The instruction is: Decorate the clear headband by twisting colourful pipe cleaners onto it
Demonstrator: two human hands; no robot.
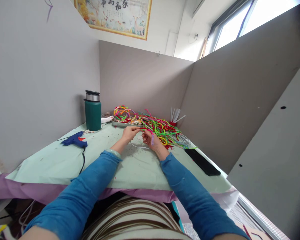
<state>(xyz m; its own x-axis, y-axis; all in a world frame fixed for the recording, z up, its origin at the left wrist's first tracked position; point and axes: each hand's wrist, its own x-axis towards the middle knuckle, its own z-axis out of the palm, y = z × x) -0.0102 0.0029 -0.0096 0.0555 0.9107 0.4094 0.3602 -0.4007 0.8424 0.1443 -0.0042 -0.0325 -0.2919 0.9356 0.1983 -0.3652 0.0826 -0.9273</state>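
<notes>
Both hands are above the middle of the table, fingertips close together. My left hand [130, 134] pinches a red stretch of a fuzzy pipe cleaner. Just right of it, my right hand [151, 140] is closed on the same pipe cleaner, and a pink and purple end [152, 139] hangs over its fingers. The small details between the fingertips are hard to make out. Right behind my hands lies a heap of multicoloured pipe cleaners [162, 128]. A metal tray [118, 124] beside the heap holds bent, looped pipe cleaners [123, 114].
On the left are a green bottle [93, 115] and a blue glue gun [76, 139] with its cord. Translucent sticks [176, 115] stand in a red holder at the back right. A black phone-like slab [202, 161] lies right. Grey partitions [145, 73] enclose the table.
</notes>
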